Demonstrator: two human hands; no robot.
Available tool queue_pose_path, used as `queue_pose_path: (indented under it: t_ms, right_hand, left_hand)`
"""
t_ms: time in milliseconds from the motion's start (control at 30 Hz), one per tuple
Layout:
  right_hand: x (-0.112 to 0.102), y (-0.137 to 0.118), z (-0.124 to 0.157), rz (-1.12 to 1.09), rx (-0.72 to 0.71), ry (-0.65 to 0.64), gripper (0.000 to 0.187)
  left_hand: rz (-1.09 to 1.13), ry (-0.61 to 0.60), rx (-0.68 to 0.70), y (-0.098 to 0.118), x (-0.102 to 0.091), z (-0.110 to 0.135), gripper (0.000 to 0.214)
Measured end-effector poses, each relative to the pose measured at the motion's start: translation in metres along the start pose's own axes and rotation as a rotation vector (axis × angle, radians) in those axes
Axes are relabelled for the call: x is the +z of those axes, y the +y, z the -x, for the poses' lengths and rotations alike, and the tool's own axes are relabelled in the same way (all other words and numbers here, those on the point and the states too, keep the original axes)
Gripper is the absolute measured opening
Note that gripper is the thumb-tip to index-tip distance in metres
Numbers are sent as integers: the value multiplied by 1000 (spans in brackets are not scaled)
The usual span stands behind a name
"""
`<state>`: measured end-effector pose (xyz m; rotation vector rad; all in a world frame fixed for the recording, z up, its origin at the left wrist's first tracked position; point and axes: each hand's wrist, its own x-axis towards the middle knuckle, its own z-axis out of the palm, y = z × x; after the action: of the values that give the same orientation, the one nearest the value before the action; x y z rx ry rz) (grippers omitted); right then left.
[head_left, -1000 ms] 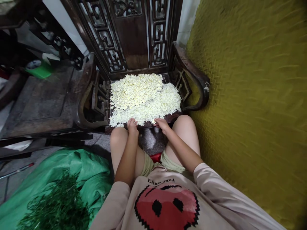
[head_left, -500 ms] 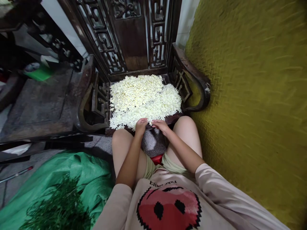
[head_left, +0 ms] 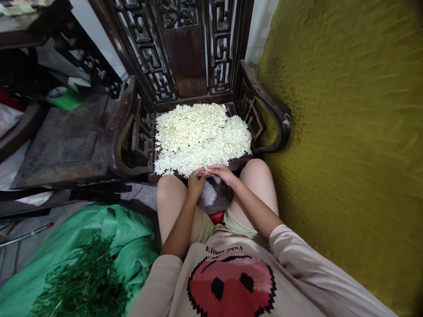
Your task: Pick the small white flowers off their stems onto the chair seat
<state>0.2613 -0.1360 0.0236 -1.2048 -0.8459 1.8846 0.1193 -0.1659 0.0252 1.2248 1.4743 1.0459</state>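
Fingertips of my left hand (head_left: pixel 197 181) and my right hand (head_left: pixel 222 173) meet over the front edge of a carved wooden chair's seat. Pinched between them is a small white flower (head_left: pixel 206 169), mostly covered by the fingers. Both hands are closed, thumbs against fingers. Just beyond them a broad layer of loose white blossoms (head_left: pixel 201 152) covers most of the seat. A creamier, yellowish heap (head_left: pixel 190 123) lies at the back left of it.
Dark chair arms (head_left: pixel 284 123) curve round both sides of the seat. A yellow textured sheet (head_left: pixel 346 132) stands close on the right. At lower left, green stems (head_left: pixel 86 281) lie on a green sack (head_left: pixel 112 218). A green roll (head_left: pixel 64 97) sits on another wooden seat.
My hands have come together; a gap showed between them before, with a white flower at my right fingertips. The view has shifted slightly left.
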Motion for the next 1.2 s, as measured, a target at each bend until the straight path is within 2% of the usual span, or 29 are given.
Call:
queue_pose_path:
  t_ms: [267, 567, 733, 933, 1067, 1200]
  right_hand:
    - [1, -6, 4, -39, -33, 44, 26]
    - [-3, 2, -3, 69, -106, 78, 26]
    - [-3, 7, -5, 306, -260, 138, 18]
    - [-2, 10, -5, 616, -345, 195, 22]
    - [2, 6, 0, 692, -390, 222, 22]
    - [2, 5, 0, 690, -410, 223, 17]
  left_hand:
    - [22, 11, 22, -1, 7, -4, 25]
    - [100, 2, -87, -4, 7, -7, 28]
    - [27, 31, -79, -6, 10, -8, 28]
    - [-91, 58, -16, -7, 12, -8, 26]
    - [-91, 76, -27, -5, 12, -8, 22]
    - [42, 90, -87, -5, 14, -9, 23]
